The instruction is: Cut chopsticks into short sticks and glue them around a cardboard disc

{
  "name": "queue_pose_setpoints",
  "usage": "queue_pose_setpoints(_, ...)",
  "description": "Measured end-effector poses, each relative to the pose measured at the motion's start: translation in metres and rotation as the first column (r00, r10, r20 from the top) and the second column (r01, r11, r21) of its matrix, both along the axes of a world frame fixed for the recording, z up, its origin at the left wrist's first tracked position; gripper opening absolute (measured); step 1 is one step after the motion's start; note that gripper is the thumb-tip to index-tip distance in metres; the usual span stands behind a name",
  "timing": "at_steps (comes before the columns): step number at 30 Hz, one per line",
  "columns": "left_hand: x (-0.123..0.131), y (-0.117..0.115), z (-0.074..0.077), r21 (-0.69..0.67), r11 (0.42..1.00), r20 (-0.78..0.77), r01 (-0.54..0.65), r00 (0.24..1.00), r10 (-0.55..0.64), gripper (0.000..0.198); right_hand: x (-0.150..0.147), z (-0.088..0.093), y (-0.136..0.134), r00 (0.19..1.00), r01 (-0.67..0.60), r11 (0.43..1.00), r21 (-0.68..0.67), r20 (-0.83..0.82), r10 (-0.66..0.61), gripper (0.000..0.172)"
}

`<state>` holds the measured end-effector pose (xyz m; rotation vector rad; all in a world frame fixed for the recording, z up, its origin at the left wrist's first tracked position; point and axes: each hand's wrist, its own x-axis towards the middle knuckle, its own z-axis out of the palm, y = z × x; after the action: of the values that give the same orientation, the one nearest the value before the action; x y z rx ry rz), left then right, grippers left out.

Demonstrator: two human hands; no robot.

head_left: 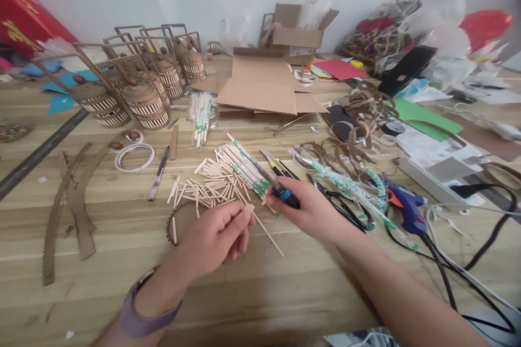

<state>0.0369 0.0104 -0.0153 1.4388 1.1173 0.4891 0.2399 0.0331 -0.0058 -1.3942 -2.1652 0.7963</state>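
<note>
Two bare hands are over the wooden tabletop [260,309]; the left hand [217,236], with a purple wristband [140,325] behind it, has thumb and fingers pinched together on short wooden stick pieces [249,208]; the right hand [311,203], near it, has its fingers clamped round a blue-and-black utility knife [290,197]; one longer thin stick [271,237] slants between them; a cardboard disc [185,222] with a ridged edge is partly hidden by the left hand; just beyond lie a loose pile of cut sticks [220,176] and, beside it, plastic-wrapped sticks [244,165]; a glue gun [409,211] lies to the right; farther back come flattened cardboard [260,87], a cluster of handled miniature buckets [146,105] and an open cardboard box [299,38].
</note>
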Motion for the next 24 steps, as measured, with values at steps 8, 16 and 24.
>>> queue_pose_setpoints(8,0.010,0.002,-0.009,-0.331,0.929,0.164,-0.167,0.959,0.231,0.040,0.001,0.008,-0.007,0.976,-0.209,0.974,-0.089,-0.076,0.203,0.023)
queue_pose_setpoints(16,0.013,-0.003,-0.017,-0.260,0.965,0.134,-0.030,0.989,0.067,0.031,-0.006,-0.006,-0.011,0.957,-0.283,0.948,-0.142,-0.105,0.270,0.059)
queue_pose_setpoints(24,0.014,-0.003,-0.013,-0.371,0.929,0.197,-0.003,0.977,0.081,0.038,-0.009,-0.005,-0.012,0.943,-0.325,0.938,-0.122,-0.122,0.311,0.062)
